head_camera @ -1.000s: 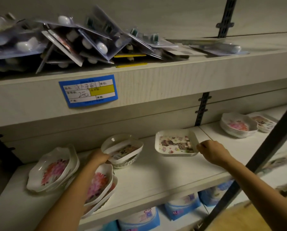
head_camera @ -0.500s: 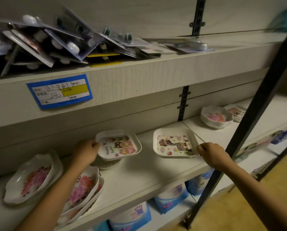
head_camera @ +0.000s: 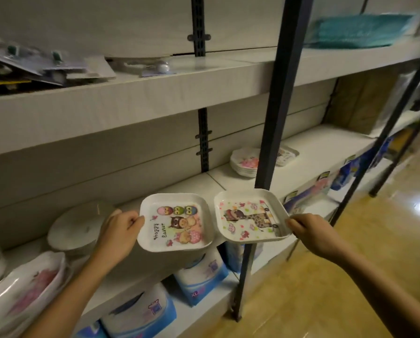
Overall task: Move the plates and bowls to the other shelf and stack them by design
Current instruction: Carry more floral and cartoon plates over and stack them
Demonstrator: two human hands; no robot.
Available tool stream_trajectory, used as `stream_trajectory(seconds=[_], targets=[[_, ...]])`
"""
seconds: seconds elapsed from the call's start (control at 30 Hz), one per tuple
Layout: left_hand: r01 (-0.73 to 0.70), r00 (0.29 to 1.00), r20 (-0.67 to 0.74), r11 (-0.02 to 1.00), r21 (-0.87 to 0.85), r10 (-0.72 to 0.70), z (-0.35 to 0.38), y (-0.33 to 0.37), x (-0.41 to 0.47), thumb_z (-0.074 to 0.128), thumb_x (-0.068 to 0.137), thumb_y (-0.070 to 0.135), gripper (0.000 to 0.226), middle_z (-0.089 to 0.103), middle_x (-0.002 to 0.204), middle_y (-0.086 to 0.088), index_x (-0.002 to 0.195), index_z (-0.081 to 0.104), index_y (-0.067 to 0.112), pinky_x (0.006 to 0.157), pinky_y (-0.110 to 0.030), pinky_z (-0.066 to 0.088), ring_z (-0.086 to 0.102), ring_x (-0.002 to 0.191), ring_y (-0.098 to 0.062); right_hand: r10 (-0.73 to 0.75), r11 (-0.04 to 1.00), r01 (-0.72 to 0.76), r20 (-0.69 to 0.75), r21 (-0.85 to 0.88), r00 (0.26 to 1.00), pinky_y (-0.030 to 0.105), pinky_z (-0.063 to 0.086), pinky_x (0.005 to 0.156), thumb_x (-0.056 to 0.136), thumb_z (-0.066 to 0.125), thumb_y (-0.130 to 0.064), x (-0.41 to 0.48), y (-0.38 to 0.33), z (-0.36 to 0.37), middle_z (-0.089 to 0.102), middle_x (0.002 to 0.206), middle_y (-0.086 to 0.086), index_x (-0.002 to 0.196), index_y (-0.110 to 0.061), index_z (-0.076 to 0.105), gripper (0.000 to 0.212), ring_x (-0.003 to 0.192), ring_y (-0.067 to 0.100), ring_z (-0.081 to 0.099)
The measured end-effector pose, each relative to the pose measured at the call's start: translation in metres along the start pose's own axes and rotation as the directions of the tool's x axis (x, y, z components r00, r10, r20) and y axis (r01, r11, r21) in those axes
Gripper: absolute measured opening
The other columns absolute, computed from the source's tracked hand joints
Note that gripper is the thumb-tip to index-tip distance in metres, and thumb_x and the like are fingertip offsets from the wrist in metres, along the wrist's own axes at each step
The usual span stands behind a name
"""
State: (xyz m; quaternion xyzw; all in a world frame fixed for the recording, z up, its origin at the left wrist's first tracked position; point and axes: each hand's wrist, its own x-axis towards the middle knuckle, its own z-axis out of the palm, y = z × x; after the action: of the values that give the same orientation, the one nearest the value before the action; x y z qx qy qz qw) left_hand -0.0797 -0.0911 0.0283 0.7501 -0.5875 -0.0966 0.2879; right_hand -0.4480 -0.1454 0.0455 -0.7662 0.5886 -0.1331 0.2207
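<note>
My left hand [head_camera: 120, 234] grips the left rim of a square white plate with owls and "Happy Easter" [head_camera: 177, 223], held in the air in front of the shelf. My right hand [head_camera: 311, 232] pinches the right rim of a square white plate with a giraffe print [head_camera: 250, 215], also lifted off the shelf. The two plates sit side by side, nearly touching. On the right shelf section stands a stack of scalloped pink-flower bowls [head_camera: 244, 162] with a stack of square plates [head_camera: 286, 154] behind the post. Flower dishes [head_camera: 26, 286] lean at the lower left.
A dark metal upright post [head_camera: 277, 118] crosses in front of the shelves just right of the giraffe plate. A round white bowl [head_camera: 79, 230] sits upside down behind my left hand. Blue-and-white packs [head_camera: 199, 276] fill the bottom shelf. Blister packs [head_camera: 45, 67] lie on the upper shelf.
Both hands have lifted their square plates off the shelf and drawn them toward me and rightward. The view has swung right, bringing the post and right shelf section closer.
</note>
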Motion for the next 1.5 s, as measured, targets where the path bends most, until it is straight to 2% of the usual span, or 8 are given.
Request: stream_trajectory(seconds=[0.33, 0.63, 0.77, 0.97, 1.13, 1.3, 1.4, 1.5], targets=[[-0.058, 0.998, -0.024, 0.998, -0.034, 0.057, 0.069, 0.118, -0.032, 0.049, 0.092, 0.014, 0.039, 0.038, 0.054, -0.003, 0.056, 0.035, 0.010, 0.054, -0.028, 0.026, 0.038, 0.067, -0.020, 0.101, 0.995, -0.101, -0.030, -0.001, 0.994, 0.029, 0.032, 0.055, 0.098, 0.040, -0.023, -0.038, 0.115, -0.061, 0.052, 0.060, 0.003, 0.071, -0.001, 0.060, 0.040, 0.056, 0.016, 0.045], [-0.067, 0.998, -0.001, 0.996, -0.052, 0.067, 0.138, 0.202, -0.024, 0.049, 0.091, 0.018, 0.043, 0.037, 0.055, 0.001, 0.053, 0.031, 0.015, 0.052, -0.029, 0.025, 0.034, 0.058, -0.010, 0.214, 0.977, -0.214, -0.087, 0.008, 0.973, 0.030, 0.035, 0.055, 0.097, 0.042, -0.021, -0.042, 0.203, -0.109, 0.053, 0.058, -0.003, 0.073, -0.011, 0.062, 0.034, 0.055, 0.013, 0.048], [-0.071, 0.997, 0.006, 0.996, -0.061, 0.071, 0.165, 0.242, -0.012, 0.048, 0.092, 0.020, 0.043, 0.039, 0.059, 0.000, 0.052, 0.032, 0.016, 0.051, -0.024, 0.026, 0.036, 0.059, -0.009, 0.265, 0.964, -0.263, -0.120, 0.031, 0.957, 0.042, 0.043, 0.064, 0.097, 0.041, -0.020, -0.034, 0.238, -0.129, 0.058, 0.065, 0.009, 0.093, 0.006, 0.066, 0.037, 0.060, 0.020, 0.050], [-0.091, 0.996, 0.015, 0.993, -0.074, 0.092, 0.205, 0.285, 0.031, 0.048, 0.092, 0.020, 0.043, 0.034, 0.052, 0.004, 0.053, 0.031, 0.015, 0.049, -0.026, 0.024, 0.033, 0.052, -0.010, 0.287, 0.958, -0.285, -0.141, 0.039, 0.947, 0.047, 0.049, 0.073, 0.098, 0.040, -0.020, 0.005, 0.281, -0.161, 0.067, 0.083, 0.021, 0.096, 0.004, 0.066, 0.036, 0.075, 0.033, 0.061], [-0.089, 0.996, -0.016, 0.993, -0.071, 0.088, 0.237, 0.307, 0.086, 0.048, 0.091, 0.020, 0.039, 0.032, 0.049, 0.002, 0.056, 0.033, 0.012, 0.050, -0.032, 0.023, 0.029, 0.049, -0.013, 0.259, 0.966, -0.253, -0.128, 0.061, 0.957, 0.043, 0.050, 0.073, 0.097, 0.040, -0.021, 0.061, 0.312, -0.183, 0.067, 0.085, 0.020, 0.094, 0.000, 0.067, 0.034, 0.079, 0.034, 0.062], [-0.034, 0.998, -0.063, 0.997, -0.064, 0.030, 0.257, 0.325, 0.132, 0.045, 0.093, 0.019, 0.038, 0.035, 0.049, 0.002, 0.057, 0.039, 0.011, 0.048, -0.029, 0.022, 0.031, 0.047, -0.011, 0.201, 0.979, -0.197, -0.093, 0.049, 0.975, 0.018, 0.035, 0.053, 0.098, 0.039, -0.022, 0.125, 0.327, -0.207, 0.053, 0.062, -0.002, 0.075, -0.018, 0.059, 0.031, 0.058, 0.010, 0.051], [0.019, 0.994, -0.106, 0.999, -0.042, -0.024, 0.268, 0.330, 0.158, 0.046, 0.093, 0.019, 0.038, 0.036, 0.050, 0.001, 0.057, 0.040, 0.010, 0.048, -0.030, 0.022, 0.033, 0.050, -0.016, 0.171, 0.984, -0.167, -0.063, 0.063, 0.983, 0.019, 0.033, 0.053, 0.098, 0.039, -0.023, 0.169, 0.336, -0.213, 0.051, 0.061, -0.003, 0.068, -0.020, 0.055, 0.034, 0.057, 0.010, 0.049], [0.082, 0.987, -0.134, 0.996, -0.018, -0.084, 0.274, 0.326, 0.175, 0.045, 0.093, 0.019, 0.036, 0.045, 0.056, -0.003, 0.061, 0.049, 0.004, 0.049, -0.029, 0.025, 0.042, 0.057, -0.022, 0.140, 0.989, -0.139, -0.010, 0.059, 0.990, 0.023, 0.042, 0.059, 0.098, 0.038, -0.024, 0.208, 0.342, -0.213, 0.057, 0.071, 0.002, 0.084, -0.010, 0.062, 0.032, 0.066, 0.015, 0.054]])
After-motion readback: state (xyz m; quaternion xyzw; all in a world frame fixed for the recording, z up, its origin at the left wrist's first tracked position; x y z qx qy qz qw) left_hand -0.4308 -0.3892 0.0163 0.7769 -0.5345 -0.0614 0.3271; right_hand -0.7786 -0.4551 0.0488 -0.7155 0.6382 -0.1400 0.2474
